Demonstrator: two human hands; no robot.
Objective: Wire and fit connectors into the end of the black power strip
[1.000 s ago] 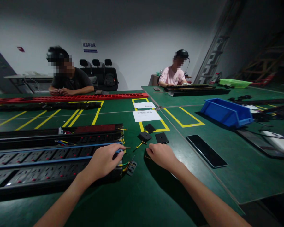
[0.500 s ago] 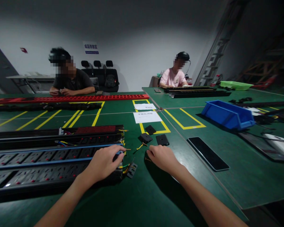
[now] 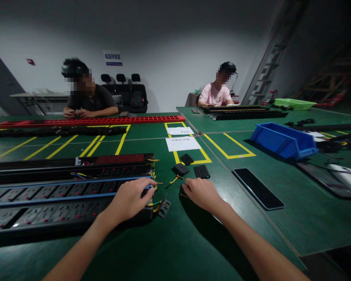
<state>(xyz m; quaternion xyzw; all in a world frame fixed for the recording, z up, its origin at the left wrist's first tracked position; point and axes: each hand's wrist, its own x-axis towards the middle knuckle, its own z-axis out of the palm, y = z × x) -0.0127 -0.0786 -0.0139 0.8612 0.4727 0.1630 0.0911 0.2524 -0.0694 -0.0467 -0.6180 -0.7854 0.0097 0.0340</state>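
My left hand rests over the right end of the power strips, thumb and index finger closed together. From its fingertips sticks a thin brass-coloured screw. Under that hand lie a blue-edged power strip and a black power strip with red switches. Wires and a small black end plate hang from the black strip's end. My right hand is on the table with curled fingers; what they hold is hidden. By its fingertips is another thin brass-coloured piece. Several black square covers lie just beyond.
A phone lies to the right, with a blue bin behind it. Paper labels and yellow tape mark the green table. A long red rail runs across the back. Two people sit working opposite.
Both hands keep nearly the same pose and place. The whole view has shifted slightly; no object has visibly moved on the table.
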